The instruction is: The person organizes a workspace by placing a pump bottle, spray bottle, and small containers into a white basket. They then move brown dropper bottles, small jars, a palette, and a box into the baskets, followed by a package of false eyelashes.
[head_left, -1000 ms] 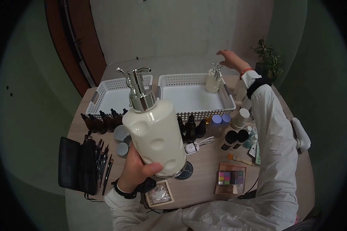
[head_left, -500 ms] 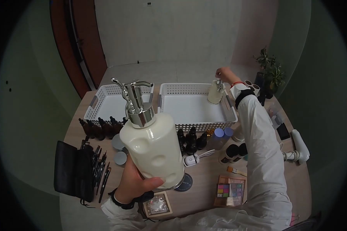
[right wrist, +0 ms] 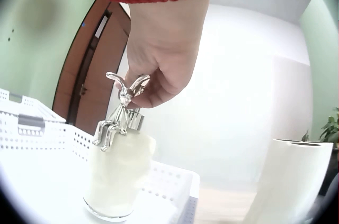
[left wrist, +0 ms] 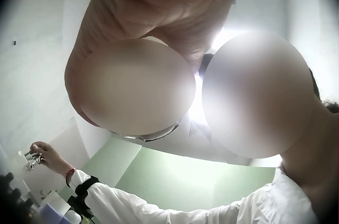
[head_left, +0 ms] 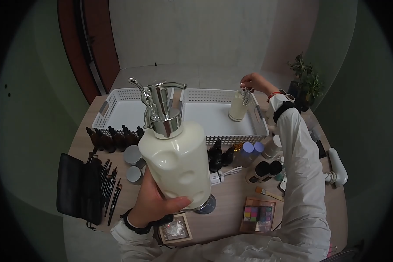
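Note:
In the head view my left hand (head_left: 155, 201) grips a large cream pump bottle (head_left: 177, 166) low on its body, thumb across the front. Its silver pump head (head_left: 161, 109) points up, close to the camera. The left wrist view has blurred patches over much of that grip. A second cream pump bottle (head_left: 237, 107) stands at the right end of the right white basket (head_left: 214, 115). At its top, my right hand (head_left: 256, 83) pinches the silver pump. The right wrist view shows a silver rabbit figure (right wrist: 124, 110) on the pump, just below the fingers of my right hand (right wrist: 164, 70).
Left of the right basket is another white basket (head_left: 126, 111). Dark dropper bottles (head_left: 118, 139), grey-lidded jars (head_left: 133, 155), purple-capped bottles (head_left: 247, 153) and black-capped bottles (head_left: 261, 171) stand before them. Nearer lie a brush case (head_left: 78, 192), a makeup palette (head_left: 256, 214) and a white handheld device (head_left: 337, 168).
My right hand has come down from above the second bottle and taken hold of its pump. That bottle has shifted slightly left in the basket. My left hand still holds the large bottle.

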{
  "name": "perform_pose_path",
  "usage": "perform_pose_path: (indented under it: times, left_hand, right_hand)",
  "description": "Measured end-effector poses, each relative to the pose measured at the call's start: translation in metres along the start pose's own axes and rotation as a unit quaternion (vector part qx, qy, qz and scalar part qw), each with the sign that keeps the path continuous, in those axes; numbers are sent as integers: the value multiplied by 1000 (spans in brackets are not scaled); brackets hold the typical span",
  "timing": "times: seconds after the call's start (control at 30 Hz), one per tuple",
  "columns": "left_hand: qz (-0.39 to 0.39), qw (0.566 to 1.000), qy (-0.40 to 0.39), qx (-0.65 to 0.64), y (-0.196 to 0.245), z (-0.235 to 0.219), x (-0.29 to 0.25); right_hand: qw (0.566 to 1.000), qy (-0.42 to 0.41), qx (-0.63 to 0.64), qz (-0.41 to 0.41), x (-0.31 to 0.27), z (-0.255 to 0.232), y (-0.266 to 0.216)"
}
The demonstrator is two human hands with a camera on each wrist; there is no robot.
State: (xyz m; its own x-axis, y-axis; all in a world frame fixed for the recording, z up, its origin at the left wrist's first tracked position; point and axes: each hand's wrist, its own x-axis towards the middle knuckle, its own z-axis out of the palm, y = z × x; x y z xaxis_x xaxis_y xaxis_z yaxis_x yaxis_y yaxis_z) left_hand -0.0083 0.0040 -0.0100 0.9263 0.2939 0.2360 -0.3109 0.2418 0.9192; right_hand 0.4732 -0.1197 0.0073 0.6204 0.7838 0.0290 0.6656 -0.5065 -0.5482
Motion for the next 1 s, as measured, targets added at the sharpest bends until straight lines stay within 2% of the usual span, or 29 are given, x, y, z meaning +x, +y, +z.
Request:
perform_pose_path:
  times: [0.07, 0.1, 0.17, 0.2, 0.23, 0.27, 0.3, 0.33, 0.4, 0.47, 0.53, 0.6, 0.7, 0.8, 0.87, 1.0]
  left_hand:
    - [-6, 1000, 1, 13, -1, -2, 0]
    - [-8, 1000, 2, 18, -2, -4, 0]
    - [-22, 999, 0, 31, -8, -11, 4]
    - [-21, 999, 1, 32, -8, -9, 8]
    - [7, 999, -21, -30, -6, -4, 15]
    - [35, 994, -44, -92, -6, -2, 21]
    - [36, 994, -44, -90, -8, -5, 25]
    - [44, 987, -67, -136, -13, -7, 30]
    - [52, 978, -91, -180, -13, -7, 32]
    - [18, 956, -128, -263, -9, -4, 30]
    - [17, 953, -131, -272, -9, -4, 27]
    - [15, 951, -136, -278, -12, -6, 26]
    - [38, 951, -159, -264, -15, -8, 27]
    - [63, 955, -127, -259, -15, -8, 24]
    - [73, 950, -141, -269, -16, -10, 24]
    - [74, 936, -195, -285, -14, -13, 25]
  right_hand:
    - [996, 32, 26, -73, 1, -6, -11]
    - [996, 31, 26, -75, -1, -10, -22]
    - [975, 22, 143, -171, -9, -23, -47]
    - [967, 17, 156, -199, -16, -31, -62]
    - [967, 18, 157, -202, -27, -38, -79]
    - [949, 17, 177, -259, -41, -43, -98]
    - [929, 16, 197, -314, -54, -47, -114]
    - [928, 17, 198, -315, -64, -50, -126]
    - [888, -14, 224, -401, -83, -52, -148]
    - [873, -24, 236, -426, -103, -45, -167]
    - [847, -43, 262, -461, -118, -35, -182]
    - [843, -44, 271, -463, -136, -33, -194]
    - [830, -49, 271, -485, -148, -29, -201]
    - [824, -62, 261, -499, -157, -25, -207]
    - [776, -108, 277, -556, -155, -22, -206]
    - [766, -121, 269, -571, -163, -28, -206]
